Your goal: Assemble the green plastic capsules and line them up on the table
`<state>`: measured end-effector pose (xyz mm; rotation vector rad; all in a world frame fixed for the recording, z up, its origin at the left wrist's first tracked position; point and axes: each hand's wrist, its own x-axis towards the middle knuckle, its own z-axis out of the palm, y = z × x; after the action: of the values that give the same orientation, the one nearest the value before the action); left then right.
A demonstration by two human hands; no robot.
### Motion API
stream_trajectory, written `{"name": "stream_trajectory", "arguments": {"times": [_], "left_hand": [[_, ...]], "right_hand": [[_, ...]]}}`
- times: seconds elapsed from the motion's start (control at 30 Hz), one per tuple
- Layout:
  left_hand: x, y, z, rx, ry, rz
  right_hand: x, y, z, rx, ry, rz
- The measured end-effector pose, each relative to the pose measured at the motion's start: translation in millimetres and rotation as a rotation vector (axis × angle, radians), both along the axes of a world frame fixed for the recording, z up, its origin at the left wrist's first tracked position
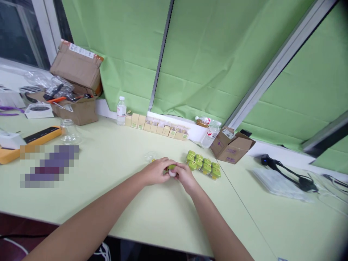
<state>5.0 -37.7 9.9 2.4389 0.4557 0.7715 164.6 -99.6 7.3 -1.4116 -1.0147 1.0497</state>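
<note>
My left hand (156,172) and my right hand (186,175) meet over the middle of the table, fingers closed around one small green-topped container (172,169). Its lower part looks whitish, and the fingers hide most of it. Just right of my right hand stand several similar small containers (206,166) with green lids and pale loops on top, grouped close together. Behind my left hand lies a crumpled clear plastic piece (150,156) with a bit of yellow; its exact kind is unclear.
A row of small beige boxes (160,127) lines the back edge beside a water bottle (121,111). More bottles (210,135) and an open carton (231,146) stand back right. A headset (289,174) lies far right. A filled cardboard box (78,110) and orange power strip (43,137) are left.
</note>
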Motion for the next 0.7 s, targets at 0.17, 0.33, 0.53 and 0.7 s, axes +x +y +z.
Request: {"name": "stream_trajectory", "arguments": {"times": [0.17,0.33,0.53,0.7], "left_hand": [[0.0,0.0,-2.4,-0.004,0.019,-0.026],[0.9,-2.6,-0.4,-0.028,0.018,-0.063],[0.7,-3.1,1.8,-0.082,0.022,-0.079],[-2.5,-3.0,5.8,-0.111,0.042,-0.058]], "right_hand": [[2.5,-1.5,2.9,-0.046,-0.053,0.027],[7.1,-3.3,6.9,-0.053,-0.109,0.098],[8.0,-4.0,6.5,-0.038,-0.215,0.112],[6.8,-5.8,8.1,-0.029,-0.232,0.148]]}}
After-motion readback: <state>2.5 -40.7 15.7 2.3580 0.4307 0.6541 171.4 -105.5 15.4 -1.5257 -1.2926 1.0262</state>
